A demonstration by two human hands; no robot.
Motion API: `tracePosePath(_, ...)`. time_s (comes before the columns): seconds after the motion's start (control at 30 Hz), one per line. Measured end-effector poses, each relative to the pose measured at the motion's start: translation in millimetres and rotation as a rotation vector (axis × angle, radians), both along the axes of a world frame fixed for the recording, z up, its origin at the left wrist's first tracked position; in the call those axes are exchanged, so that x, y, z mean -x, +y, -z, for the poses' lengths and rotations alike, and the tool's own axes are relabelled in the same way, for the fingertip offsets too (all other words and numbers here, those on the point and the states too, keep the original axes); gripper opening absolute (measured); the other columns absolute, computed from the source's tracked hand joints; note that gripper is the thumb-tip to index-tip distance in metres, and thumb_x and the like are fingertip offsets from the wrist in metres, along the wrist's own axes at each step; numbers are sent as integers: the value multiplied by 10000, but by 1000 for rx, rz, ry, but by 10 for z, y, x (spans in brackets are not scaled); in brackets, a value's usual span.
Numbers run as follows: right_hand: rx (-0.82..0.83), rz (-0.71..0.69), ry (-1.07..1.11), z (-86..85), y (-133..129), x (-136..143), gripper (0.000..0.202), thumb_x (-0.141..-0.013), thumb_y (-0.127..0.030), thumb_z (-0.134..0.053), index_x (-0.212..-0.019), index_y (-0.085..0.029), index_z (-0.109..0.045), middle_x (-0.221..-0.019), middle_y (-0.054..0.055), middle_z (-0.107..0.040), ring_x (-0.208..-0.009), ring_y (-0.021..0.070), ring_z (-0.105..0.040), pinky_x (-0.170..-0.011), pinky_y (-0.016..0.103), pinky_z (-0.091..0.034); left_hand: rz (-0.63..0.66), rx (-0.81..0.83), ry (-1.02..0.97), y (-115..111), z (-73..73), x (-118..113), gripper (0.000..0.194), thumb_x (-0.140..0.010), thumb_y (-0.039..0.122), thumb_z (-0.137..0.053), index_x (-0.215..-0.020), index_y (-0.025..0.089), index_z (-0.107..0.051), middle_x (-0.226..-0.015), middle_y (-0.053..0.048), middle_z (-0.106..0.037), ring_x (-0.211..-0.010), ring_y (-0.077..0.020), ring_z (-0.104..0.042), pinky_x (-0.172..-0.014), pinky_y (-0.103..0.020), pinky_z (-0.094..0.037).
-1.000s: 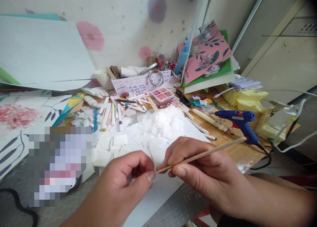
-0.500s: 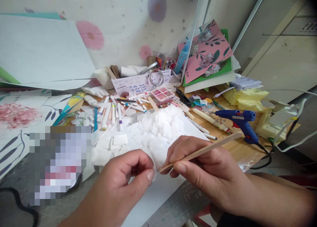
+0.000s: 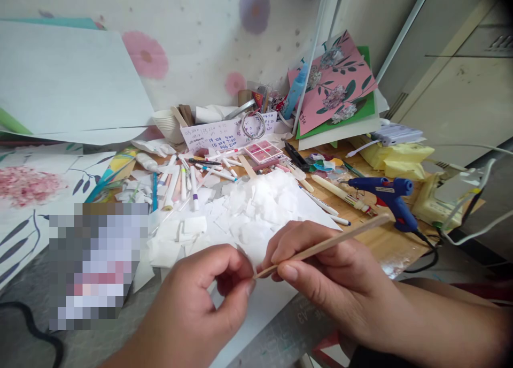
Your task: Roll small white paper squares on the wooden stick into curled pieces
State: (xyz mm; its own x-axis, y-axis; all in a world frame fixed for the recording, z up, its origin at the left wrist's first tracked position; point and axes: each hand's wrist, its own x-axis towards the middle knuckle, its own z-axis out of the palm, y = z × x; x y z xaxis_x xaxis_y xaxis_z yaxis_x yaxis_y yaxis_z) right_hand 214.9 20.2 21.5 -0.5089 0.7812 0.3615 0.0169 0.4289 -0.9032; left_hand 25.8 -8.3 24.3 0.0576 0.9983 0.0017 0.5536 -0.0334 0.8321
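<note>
My right hand [image 3: 324,277] grips a flat wooden stick [image 3: 336,242] between thumb and fingers, its lower tip pointing left. My left hand [image 3: 216,298] is closed, thumb against the index finger, right at that tip; whatever lies in its pinch is too small to make out. Behind both hands a pile of small white paper pieces [image 3: 268,199] rests on a white sheet [image 3: 256,314]. Folded white tissue [image 3: 172,245] lies to the left of the pile.
Markers [image 3: 194,189], a pink palette [image 3: 263,152] and a paper with handwriting [image 3: 216,134] lie farther back. On the right is a blue glue gun [image 3: 385,189] with a cord. A blurred-out object [image 3: 100,266] is at the left, above a black cable [image 3: 36,330].
My left thumb and index finger have closed up against the stick's tip. The stick and my right hand have shifted slightly left. The white piece seen at my left fingertips is now hidden.
</note>
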Motion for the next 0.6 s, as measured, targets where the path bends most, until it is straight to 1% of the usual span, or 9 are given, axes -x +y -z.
tracePosePath(0.23, -41, -10, -8, 20, 14, -7, 77, -944, -136, -555, -916, -135, -627, -860, 75, -665, -802, 174, -657, -713, 303, -531, 112, 32, 5, 69, 22, 70, 149, -743, 226, -564, -596, 240, -578, -545, 44, -549, -522, -148, -505, -507, -240, -406)
tracePosePath(0.37, -28, -13, -7, 33, 22, -13, 92, -944, -134, -551, -903, -126, -634, -855, 81, -661, -805, 178, -651, -717, 313, -530, 130, 83, -51, 82, 59, 111, 174, -740, 246, -562, -567, 238, -553, -528, 48, -509, -504, -143, -463, -491, -246, -378)
tracePosePath(0.5, 34, -19, 50, 46, 35, -18, 104, -952, -136, -541, -899, -143, -630, -841, 57, -646, -779, 163, -640, -693, 302, -527, 119, 189, -110, 87, 80, 140, 144, -755, 285, -577, -619, 240, -569, -563, 53, -494, -541, -148, -451, -508, -253, -360)
tracePosePath(0.6, 74, -22, 82, 54, 39, -20, 107, -953, -143, -548, -885, -152, -631, -814, 41, -640, -764, 154, -638, -680, 290, -526, 118, 262, -182, 91, 82, 142, 166, -755, 322, -584, -617, 236, -548, -561, 60, -454, -549, -147, -417, -518, -258, -344)
